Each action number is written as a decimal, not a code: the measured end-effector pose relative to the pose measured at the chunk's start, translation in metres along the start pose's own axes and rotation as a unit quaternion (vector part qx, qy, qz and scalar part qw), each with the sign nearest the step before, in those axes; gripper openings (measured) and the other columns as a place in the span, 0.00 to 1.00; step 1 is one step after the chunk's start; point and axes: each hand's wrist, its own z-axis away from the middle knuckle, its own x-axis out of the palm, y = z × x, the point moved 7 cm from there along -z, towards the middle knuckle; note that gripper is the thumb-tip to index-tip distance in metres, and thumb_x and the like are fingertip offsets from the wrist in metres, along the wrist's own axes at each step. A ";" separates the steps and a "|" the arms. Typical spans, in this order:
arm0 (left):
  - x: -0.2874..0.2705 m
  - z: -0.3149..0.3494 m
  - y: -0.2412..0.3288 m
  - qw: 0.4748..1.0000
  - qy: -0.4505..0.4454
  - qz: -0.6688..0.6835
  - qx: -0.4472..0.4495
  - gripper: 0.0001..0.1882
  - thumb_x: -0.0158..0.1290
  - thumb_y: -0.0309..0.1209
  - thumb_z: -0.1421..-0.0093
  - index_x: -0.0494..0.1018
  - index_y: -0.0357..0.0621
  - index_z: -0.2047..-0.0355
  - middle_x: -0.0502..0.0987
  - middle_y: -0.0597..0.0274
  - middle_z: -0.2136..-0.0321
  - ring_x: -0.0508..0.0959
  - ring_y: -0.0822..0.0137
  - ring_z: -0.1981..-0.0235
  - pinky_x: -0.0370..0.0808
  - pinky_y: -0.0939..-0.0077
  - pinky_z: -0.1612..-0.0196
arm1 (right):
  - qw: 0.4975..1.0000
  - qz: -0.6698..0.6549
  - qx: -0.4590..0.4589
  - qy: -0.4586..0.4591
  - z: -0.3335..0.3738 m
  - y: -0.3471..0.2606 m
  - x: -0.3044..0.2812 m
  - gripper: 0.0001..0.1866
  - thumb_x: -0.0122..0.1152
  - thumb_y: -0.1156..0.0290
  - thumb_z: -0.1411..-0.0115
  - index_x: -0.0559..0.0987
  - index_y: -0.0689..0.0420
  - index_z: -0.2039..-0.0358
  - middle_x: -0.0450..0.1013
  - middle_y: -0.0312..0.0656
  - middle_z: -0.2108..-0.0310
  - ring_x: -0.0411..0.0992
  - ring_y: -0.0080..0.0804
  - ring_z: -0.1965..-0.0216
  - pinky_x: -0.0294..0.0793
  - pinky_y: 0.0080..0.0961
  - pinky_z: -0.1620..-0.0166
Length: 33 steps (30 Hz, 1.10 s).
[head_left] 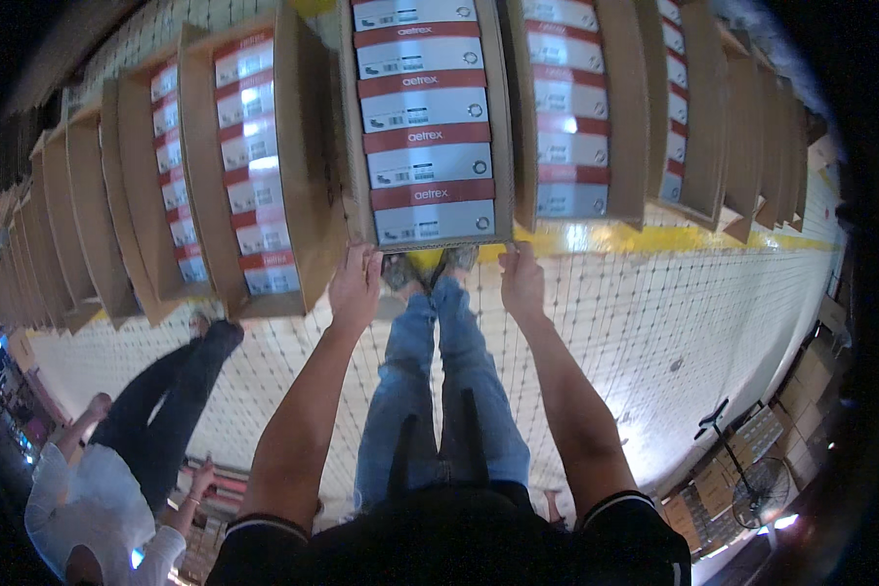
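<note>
An open cardboard carton stands in front of me, packed with a row of white shoe boxes with red lids. My left hand is closed on its near left corner. At the near right corner, my right hand has its fingers bent over the cardboard edge. Both arms reach forward, and the carton's near edge lies just beyond my shoes. The shoe boxes sit inside the carton, touched by neither hand. The carton's underside is hidden.
More open cartons of shoe boxes line up on the left and right. A yellow stripe runs along the floor. A person in dark trousers stands at lower left. A pedestal fan and stacked boxes are at lower right.
</note>
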 end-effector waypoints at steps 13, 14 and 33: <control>0.093 0.003 -0.046 0.955 -0.163 0.116 -0.218 0.33 0.58 0.35 0.45 0.57 0.40 0.43 0.76 0.41 0.59 0.76 0.42 0.54 0.72 0.57 0.52 | 0.981 0.016 0.158 -0.112 -0.020 0.106 0.036 0.32 0.56 0.56 0.43 0.60 0.59 0.43 0.72 0.64 0.57 0.70 0.62 0.52 0.68 0.48 0.49; 0.092 0.005 -0.045 0.955 -0.171 0.112 -0.217 0.33 0.58 0.35 0.45 0.57 0.40 0.43 0.77 0.41 0.60 0.76 0.42 0.54 0.72 0.57 0.52 | 0.983 0.053 0.127 -0.120 -0.019 0.102 0.032 0.32 0.57 0.57 0.44 0.60 0.59 0.43 0.72 0.64 0.56 0.71 0.61 0.52 0.69 0.48 0.50; 0.071 -0.080 -0.022 0.974 0.061 0.034 -0.216 0.21 0.43 0.50 0.36 0.71 0.50 0.54 0.78 0.42 0.72 0.78 0.40 0.69 0.74 0.46 0.63 | 0.940 0.315 0.114 0.060 -0.053 0.049 0.028 0.31 0.42 0.43 0.37 0.81 0.59 0.72 0.76 0.58 0.76 0.77 0.57 0.71 0.76 0.49 0.66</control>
